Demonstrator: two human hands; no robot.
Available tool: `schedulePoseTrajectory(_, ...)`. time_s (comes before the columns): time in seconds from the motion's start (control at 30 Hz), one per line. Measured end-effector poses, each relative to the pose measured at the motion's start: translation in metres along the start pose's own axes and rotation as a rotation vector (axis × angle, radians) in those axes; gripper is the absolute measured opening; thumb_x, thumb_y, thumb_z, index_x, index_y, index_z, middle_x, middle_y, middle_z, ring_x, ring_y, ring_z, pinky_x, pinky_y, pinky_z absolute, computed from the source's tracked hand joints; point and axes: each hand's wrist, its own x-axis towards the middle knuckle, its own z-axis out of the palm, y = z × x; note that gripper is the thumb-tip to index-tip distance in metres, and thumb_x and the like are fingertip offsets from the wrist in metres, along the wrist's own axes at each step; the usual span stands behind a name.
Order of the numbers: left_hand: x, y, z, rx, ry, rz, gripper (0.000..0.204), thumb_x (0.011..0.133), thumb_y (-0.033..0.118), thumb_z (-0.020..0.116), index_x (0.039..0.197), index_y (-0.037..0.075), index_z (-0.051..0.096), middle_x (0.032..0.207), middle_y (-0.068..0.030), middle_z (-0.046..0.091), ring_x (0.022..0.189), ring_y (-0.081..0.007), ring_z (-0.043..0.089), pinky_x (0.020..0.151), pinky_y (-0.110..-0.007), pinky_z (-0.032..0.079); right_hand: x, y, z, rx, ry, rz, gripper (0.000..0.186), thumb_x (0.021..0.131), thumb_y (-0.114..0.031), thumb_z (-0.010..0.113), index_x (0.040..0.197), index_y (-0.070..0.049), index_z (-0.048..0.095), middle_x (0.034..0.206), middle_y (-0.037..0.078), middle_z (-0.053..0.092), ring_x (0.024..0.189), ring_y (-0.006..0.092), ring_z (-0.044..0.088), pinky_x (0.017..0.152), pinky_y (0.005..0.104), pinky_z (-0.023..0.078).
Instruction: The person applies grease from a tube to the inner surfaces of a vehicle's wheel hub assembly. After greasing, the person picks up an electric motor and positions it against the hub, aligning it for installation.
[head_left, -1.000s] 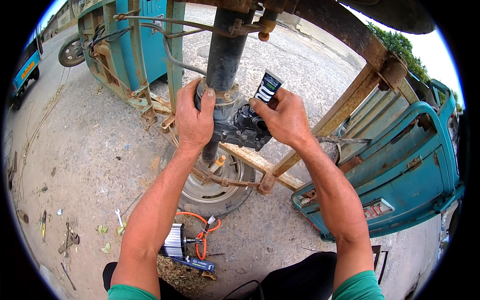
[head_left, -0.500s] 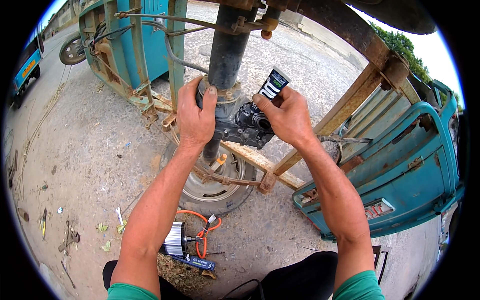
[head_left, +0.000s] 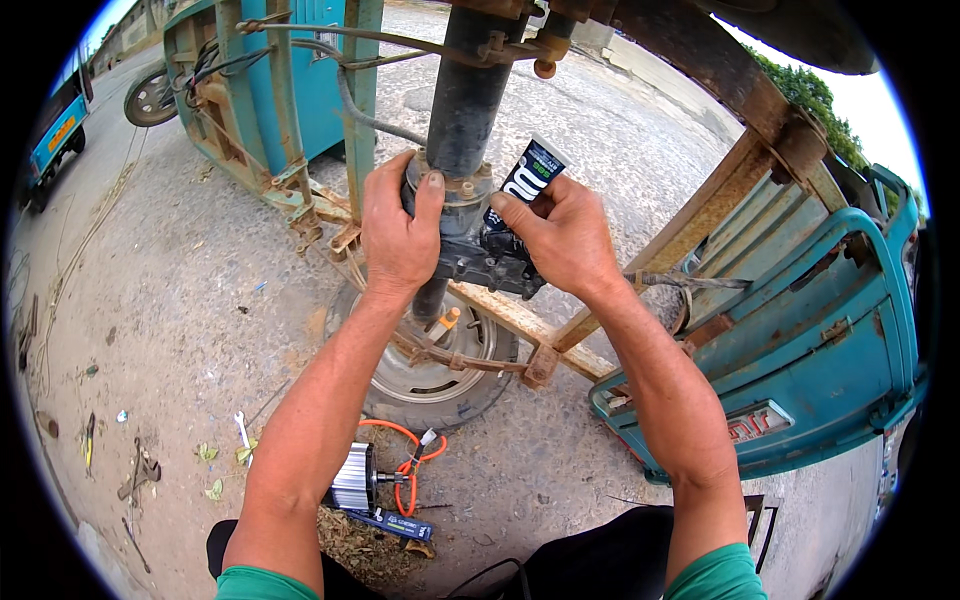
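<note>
With fingers [head_left: 512,212] pinched narrow, our right hand [head_left: 575,245] held a smooth, flat-ended dark tube [head_left: 528,180] at the lumpy black metal housing [head_left: 475,262], its nozzle hidden. Our left hand [head_left: 402,225] gripped the rusty bolted flange [head_left: 465,188] above the housing. Below the housing sat a round rubber-tyred wheel [head_left: 430,383], then a finned silver motor [head_left: 352,482].

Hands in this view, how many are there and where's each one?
2. The left hand grips the metal collar at the thick black pipe's lower end; the right hand holds the dark squeeze tube just right of it, some fingers hidden.
</note>
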Motion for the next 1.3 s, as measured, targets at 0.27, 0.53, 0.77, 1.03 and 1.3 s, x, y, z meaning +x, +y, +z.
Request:
schedulePoseTrajectory(0.27, 0.000, -0.001, 0.000, 0.028, 0.002, 0.015, 0.053, 0.101, 0.038, 0.061, 0.131, -0.005, 0.059, 0.122, -0.0238, 0.061, 0.116, -0.0400, 0.059, 0.102, -0.046, 0.046, 0.001, -0.003, 0.002, -0.070, -0.020, -0.005, 0.036, 0.094, -0.031, 0.080, 0.096, 0.004, 0.072, 0.074, 0.005, 0.071, 0.067, 0.0080, 0.060, 0.058, 0.0310, 0.049)
schedulePoseTrajectory(0.53, 0.000, -0.001, -0.002, 0.031, 0.005, 0.025, 0.053, 0.101, 0.038, 0.061, 0.132, -0.005, 0.058, 0.123, -0.0239, 0.060, 0.116, -0.0403, 0.059, 0.103, -0.046, 0.046, 0.004, -0.004, 0.004, -0.110, -0.003, 0.000, 0.037, 0.094, -0.031, 0.081, 0.097, 0.004, 0.072, 0.075, 0.006, 0.072, 0.068, 0.0089, 0.061, 0.059, 0.0316, 0.051)
schedulePoseTrajectory(0.77, 0.000, -0.002, 0.000, 0.025, -0.010, 0.004, 0.054, 0.102, 0.039, 0.059, 0.133, -0.004, 0.058, 0.125, -0.0237, 0.059, 0.117, -0.0399, 0.059, 0.103, -0.046, 0.046, 0.003, -0.002, 0.002, -0.091, -0.029, -0.011, 0.040, 0.092, -0.031, 0.079, 0.097, 0.008, 0.072, 0.074, 0.017, 0.073, 0.064, 0.0211, 0.070, 0.061, 0.0388, 0.055)
schedulePoseTrajectory(1.03, 0.000, 0.001, -0.002, 0.032, -0.013, -0.009, 0.054, 0.102, 0.039, 0.060, 0.133, -0.005, 0.058, 0.124, -0.0236, 0.060, 0.115, -0.0396, 0.059, 0.102, -0.046, 0.046, -0.002, -0.008, -0.003, 0.086, -0.086, 0.019, 0.035, 0.093, -0.030, 0.082, 0.096, 0.003, 0.070, 0.076, 0.005, 0.071, 0.067, 0.0096, 0.064, 0.059, 0.0298, 0.051)
schedulePoseTrajectory(1.3, 0.000, -0.002, -0.002, 0.026, 0.005, 0.022, 0.054, 0.102, 0.039, 0.060, 0.132, -0.005, 0.059, 0.122, -0.0236, 0.060, 0.115, -0.0400, 0.059, 0.101, -0.046, 0.046, -0.004, -0.004, -0.010, 0.124, -0.027, 0.021, 0.035, 0.093, -0.031, 0.081, 0.093, 0.002, 0.071, 0.073, 0.007, 0.071, 0.064, 0.0105, 0.064, 0.056, 0.0306, 0.051)
